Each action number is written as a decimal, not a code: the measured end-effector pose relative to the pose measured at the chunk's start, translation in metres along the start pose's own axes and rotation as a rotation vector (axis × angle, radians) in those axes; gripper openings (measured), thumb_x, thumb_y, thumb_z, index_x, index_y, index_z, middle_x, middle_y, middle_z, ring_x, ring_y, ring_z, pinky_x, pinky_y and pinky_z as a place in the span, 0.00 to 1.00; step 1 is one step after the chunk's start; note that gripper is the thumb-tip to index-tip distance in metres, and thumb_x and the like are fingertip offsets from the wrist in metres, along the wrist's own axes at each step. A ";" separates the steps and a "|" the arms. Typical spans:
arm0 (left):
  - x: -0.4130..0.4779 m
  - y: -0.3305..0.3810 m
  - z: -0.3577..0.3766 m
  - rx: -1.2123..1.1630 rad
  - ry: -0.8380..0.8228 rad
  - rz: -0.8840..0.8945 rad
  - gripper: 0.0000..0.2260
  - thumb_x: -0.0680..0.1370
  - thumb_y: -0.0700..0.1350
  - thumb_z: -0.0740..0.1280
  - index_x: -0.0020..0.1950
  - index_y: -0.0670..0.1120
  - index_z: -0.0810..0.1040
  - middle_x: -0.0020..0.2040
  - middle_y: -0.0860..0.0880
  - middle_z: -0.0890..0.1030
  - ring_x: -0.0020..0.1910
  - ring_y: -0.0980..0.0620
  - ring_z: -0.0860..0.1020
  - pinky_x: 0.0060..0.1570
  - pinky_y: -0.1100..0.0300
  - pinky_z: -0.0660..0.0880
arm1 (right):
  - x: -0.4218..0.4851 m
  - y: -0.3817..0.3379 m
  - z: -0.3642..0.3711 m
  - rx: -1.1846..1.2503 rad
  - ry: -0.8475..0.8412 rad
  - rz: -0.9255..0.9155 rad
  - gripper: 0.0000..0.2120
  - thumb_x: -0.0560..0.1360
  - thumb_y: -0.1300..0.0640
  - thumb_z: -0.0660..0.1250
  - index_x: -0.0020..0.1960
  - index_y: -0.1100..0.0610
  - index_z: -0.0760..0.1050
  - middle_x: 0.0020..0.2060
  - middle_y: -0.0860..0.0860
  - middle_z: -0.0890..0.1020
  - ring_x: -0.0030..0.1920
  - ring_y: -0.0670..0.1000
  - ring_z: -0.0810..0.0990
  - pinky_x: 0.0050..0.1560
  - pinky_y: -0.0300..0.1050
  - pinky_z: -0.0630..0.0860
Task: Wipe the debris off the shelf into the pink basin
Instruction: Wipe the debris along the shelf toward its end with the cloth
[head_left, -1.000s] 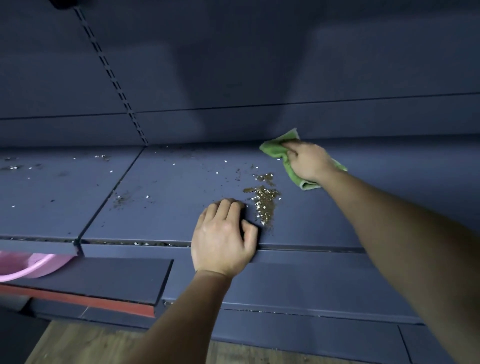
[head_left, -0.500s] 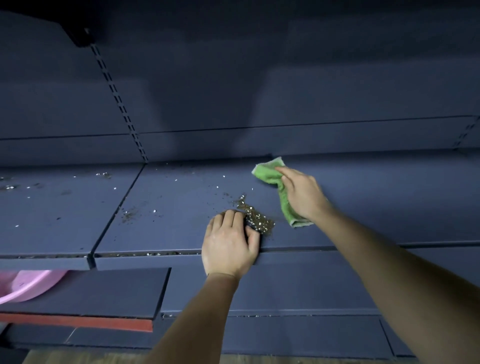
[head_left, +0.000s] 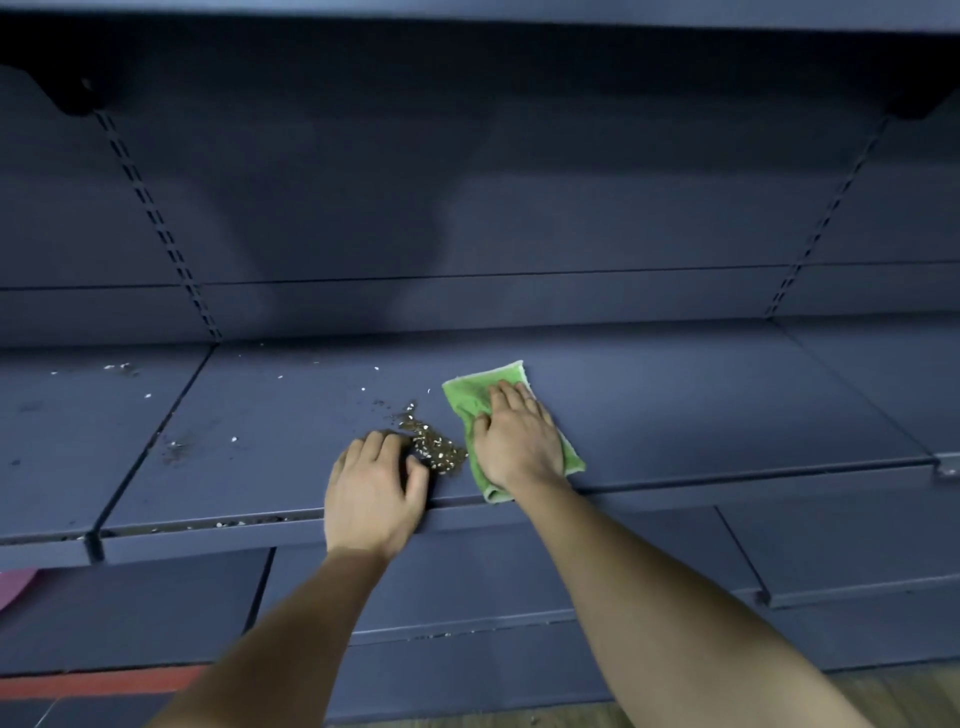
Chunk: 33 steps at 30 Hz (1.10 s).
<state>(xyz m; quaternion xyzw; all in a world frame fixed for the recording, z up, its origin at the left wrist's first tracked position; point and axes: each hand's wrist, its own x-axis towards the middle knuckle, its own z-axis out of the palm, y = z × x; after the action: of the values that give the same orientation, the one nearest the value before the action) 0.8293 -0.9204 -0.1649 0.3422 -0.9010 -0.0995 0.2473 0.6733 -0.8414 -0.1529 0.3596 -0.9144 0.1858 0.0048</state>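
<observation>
A sliver of the pink basin (head_left: 14, 586) shows at the far left edge, below the shelf (head_left: 727, 415) and well apart from both hands. Pale specks (head_left: 122, 368) lie scattered on the left shelf panel, and more crumbs sit in the front channel (head_left: 218, 524) of the middle panel. A slotted upright (head_left: 161, 228) climbs the back wall on the left, and a second one (head_left: 826, 218) on the right. Nothing stands between the hands and the heap.

The left hand (head_left: 374, 488) rests palm down at the shelf's front lip, fingers bent and cupped, holding nothing, with its fingertips (head_left: 387, 441) at the left side of the debris (head_left: 434, 449). The heap of brown and white bits lies between the two hands, near the front edge.

The right hand (head_left: 517, 441) lies flat with straight fingers, pressing the green cloth (head_left: 467, 397) onto the shelf without clutching it. The cloth spreads out from under the palm, its left edge just beside the heap.
</observation>
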 end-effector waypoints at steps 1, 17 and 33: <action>0.000 -0.004 -0.003 -0.001 -0.001 0.005 0.17 0.74 0.52 0.54 0.50 0.44 0.78 0.49 0.46 0.80 0.49 0.42 0.75 0.52 0.50 0.71 | 0.000 -0.002 0.000 -0.012 0.002 0.009 0.26 0.78 0.49 0.50 0.75 0.55 0.59 0.76 0.50 0.61 0.77 0.51 0.56 0.77 0.49 0.52; -0.001 -0.187 -0.069 0.107 -0.042 0.094 0.21 0.75 0.52 0.54 0.58 0.45 0.79 0.57 0.44 0.80 0.58 0.41 0.75 0.60 0.47 0.69 | -0.008 -0.069 0.026 -0.051 0.024 0.113 0.24 0.79 0.51 0.51 0.74 0.51 0.62 0.75 0.50 0.63 0.76 0.52 0.59 0.75 0.51 0.56; -0.015 -0.214 -0.070 0.116 0.153 0.104 0.16 0.74 0.47 0.55 0.52 0.41 0.77 0.48 0.42 0.77 0.47 0.39 0.73 0.50 0.46 0.71 | -0.004 -0.124 0.053 -0.054 0.111 0.210 0.23 0.79 0.54 0.51 0.74 0.55 0.62 0.75 0.52 0.63 0.76 0.53 0.58 0.75 0.52 0.56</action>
<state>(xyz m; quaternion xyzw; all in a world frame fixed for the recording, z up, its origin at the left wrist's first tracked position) 0.9961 -1.0703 -0.1854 0.3152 -0.9004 -0.0080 0.2998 0.7643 -0.9404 -0.1609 0.2509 -0.9500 0.1800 0.0456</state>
